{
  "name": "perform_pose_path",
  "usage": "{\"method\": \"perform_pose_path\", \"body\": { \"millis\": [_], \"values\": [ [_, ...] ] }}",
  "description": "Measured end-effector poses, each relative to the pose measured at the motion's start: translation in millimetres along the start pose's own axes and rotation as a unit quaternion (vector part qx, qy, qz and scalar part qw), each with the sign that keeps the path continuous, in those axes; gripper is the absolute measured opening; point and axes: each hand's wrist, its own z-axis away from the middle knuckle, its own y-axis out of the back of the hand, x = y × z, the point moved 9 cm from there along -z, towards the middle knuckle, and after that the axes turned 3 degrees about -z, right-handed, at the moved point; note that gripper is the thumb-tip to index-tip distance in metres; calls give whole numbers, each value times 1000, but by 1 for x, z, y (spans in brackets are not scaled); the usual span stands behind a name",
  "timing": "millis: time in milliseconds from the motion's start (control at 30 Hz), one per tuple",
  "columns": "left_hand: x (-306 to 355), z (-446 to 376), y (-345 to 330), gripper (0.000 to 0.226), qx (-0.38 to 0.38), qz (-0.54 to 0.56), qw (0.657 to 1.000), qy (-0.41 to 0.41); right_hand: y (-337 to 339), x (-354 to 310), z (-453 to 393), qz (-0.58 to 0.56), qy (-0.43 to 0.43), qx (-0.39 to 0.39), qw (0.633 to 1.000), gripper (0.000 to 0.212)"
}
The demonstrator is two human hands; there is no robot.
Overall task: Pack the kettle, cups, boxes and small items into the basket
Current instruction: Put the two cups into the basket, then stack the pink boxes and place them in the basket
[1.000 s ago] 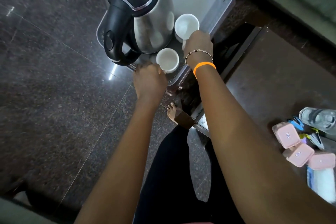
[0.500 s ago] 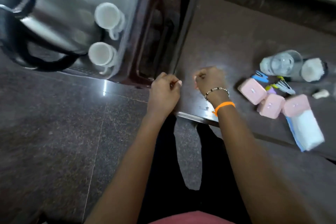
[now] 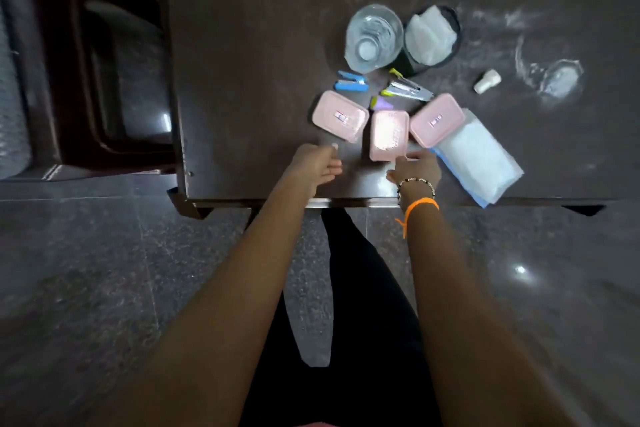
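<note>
Three pink boxes are seen in a row on the dark table point(image 3: 242, 45), near its front edge. The left pink box point(image 3: 340, 116) lies at about 10 o'clock from the middle pink box point(image 3: 388, 135), and the right pink box point(image 3: 436, 120) lies at about 2 o'clock from it, partly over a white packet point(image 3: 479, 158).

The left hand point(image 3: 317, 168) is held out over the table just at 7 o'clock of the left pink box, fingers loosely extended and nothing held. The right hand point(image 3: 417, 168) is reached to the near end of the middle pink box; its fingers appear to touch the box, though blur hides whether a grip is closed, so that cannot be told.

Behind the boxes, a blue stapler point(image 3: 351, 81) is set at 12 o'clock of the left one, and a green-and-silver stapler point(image 3: 407, 88) just behind the middle one. Farther back stand a clear glass point(image 3: 374, 36) and a dark holder with white tissue point(image 3: 431, 38), touching side by side.
</note>
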Motion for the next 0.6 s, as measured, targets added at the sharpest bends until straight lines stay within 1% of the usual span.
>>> {"method": "perform_pose_path", "body": {
  "millis": [67, 100, 200, 233, 333, 433, 533, 600],
  "values": [
    [4, -14, -11, 20, 25, 20, 999, 12, -4, 19, -15, -99, -50, -14, 994, 6],
    [7, -21, -17, 20, 34, 25, 999, 17, -10, 26, -23, -137, -75, -39, 987, 13],
    [13, -38, -23, 36, 66, 33, 997, 20, -34, 32, -37, -209, -121, -156, 958, 28],
    [15, -43, -23, 37, 78, 32, 996, 16, -37, 31, -39, -219, -130, -167, 953, 29],
    [19, -52, -15, 34, 109, 16, 994, 6, -42, 31, -39, -260, -166, -159, 938, 29],
    [21, -51, -1, 30, 128, -13, 991, -25, -49, 28, -30, -266, -153, -182, 934, 33],
    [20, -38, 27, 11, 169, -58, 981, -71, -46, 21, -12, -258, -118, -181, 942, 35],
    [14, -22, 53, 17, 192, -46, 976, -97, -46, 11, 9, -248, -83, -192, 946, 33]
  ]
}}
